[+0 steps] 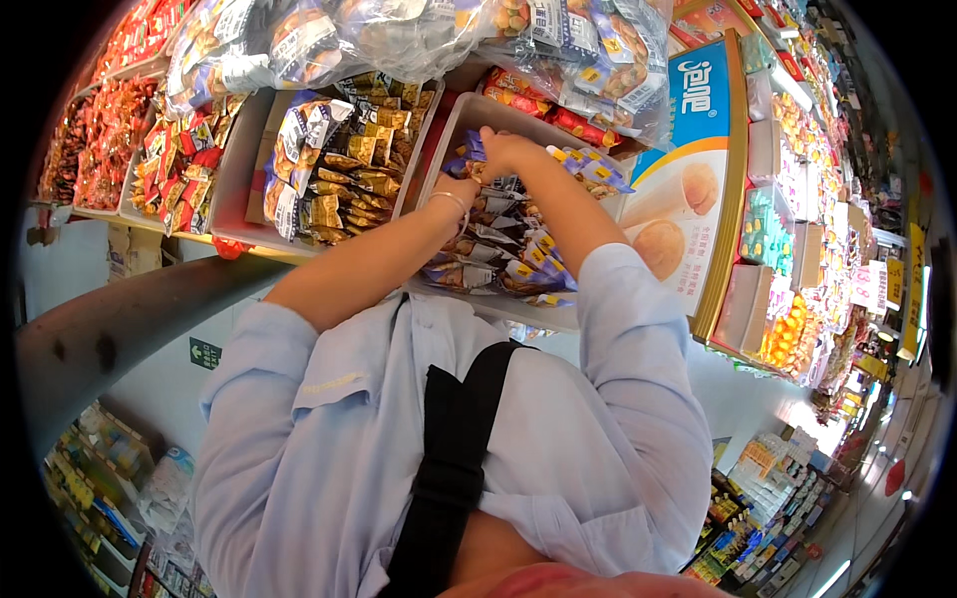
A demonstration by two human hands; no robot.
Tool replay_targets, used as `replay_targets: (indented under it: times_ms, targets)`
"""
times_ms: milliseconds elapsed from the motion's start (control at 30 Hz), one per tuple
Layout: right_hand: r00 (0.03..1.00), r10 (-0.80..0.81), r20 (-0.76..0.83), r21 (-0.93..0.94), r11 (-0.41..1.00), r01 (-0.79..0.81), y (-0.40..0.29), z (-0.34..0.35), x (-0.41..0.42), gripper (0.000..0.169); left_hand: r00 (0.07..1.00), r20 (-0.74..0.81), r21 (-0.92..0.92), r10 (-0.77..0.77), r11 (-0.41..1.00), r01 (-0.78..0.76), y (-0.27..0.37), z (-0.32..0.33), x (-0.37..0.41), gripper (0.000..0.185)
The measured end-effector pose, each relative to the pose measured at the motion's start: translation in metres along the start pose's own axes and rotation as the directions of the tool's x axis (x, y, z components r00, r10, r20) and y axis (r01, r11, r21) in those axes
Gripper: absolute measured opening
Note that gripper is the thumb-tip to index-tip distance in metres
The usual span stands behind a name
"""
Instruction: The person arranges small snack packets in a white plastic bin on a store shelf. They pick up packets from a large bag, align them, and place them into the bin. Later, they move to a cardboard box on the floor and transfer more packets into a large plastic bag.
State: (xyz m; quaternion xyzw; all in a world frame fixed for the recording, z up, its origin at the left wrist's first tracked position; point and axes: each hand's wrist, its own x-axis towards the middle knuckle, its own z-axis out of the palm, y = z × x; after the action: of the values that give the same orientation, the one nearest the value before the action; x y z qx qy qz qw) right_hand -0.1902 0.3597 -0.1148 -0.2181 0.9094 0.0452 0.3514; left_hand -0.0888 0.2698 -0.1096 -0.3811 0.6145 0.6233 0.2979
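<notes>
My left hand (pixel 457 194), with a bracelet at the wrist, reaches into a translucent plastic bin (pixel 549 318). My right hand (pixel 512 153) is beside it, a little farther in, its fingers bent downward close to my left fingertips. Small purple-and-white snack packets (pixel 516 247) stand in rows in this bin. Another purple packet (pixel 473 146) lies right at my fingers. Both sets of fingertips are partly hidden among the packets, so whether either hand grips one is unclear.
Large clear plastic bags (pixel 404 45) of similar packets lie across the bins at the back. A bin of gold packets (pixel 359 172) stands to the left, beyond it red-wrapped snacks (pixel 187 172). An advertising panel (pixel 688 187) borders the right. A grey pole (pixel 149 329) is at lower left.
</notes>
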Motion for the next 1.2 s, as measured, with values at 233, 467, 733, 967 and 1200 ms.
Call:
replay_targets:
  times_ms: [233,467,733,967,1200]
  targets:
    - [0.954,-0.060,-0.295,0.064,0.995,0.082,0.008,0.030,-0.005,0.065,0.995,-0.100,0.233,-0.002,0.972,0.026,-0.003,0.011,0.053,0.066]
    - [0.965,-0.129,-0.230,0.125,0.979,0.160,0.016,0.034,-0.014,0.078,1.000,0.021,0.302,-0.011,0.953,0.004,-0.019,0.026,0.145,0.039]
    - [0.873,-0.038,-0.486,0.218,0.962,0.163,0.034,0.051,-0.012,0.071,0.913,-0.182,0.060,0.365,0.931,-0.360,0.005,0.028,0.072,0.043]
    - [0.786,0.130,-0.605,0.794,0.180,0.581,0.017,0.067,-0.014,0.073,0.500,0.024,0.578,0.866,0.396,-0.713,0.014,0.007,0.044,0.060]
    - [0.832,0.226,-0.507,0.490,0.869,0.063,0.038,0.024,-0.050,0.074,0.547,0.161,0.818,0.821,0.198,-0.539,0.011,0.008,0.030,0.072]
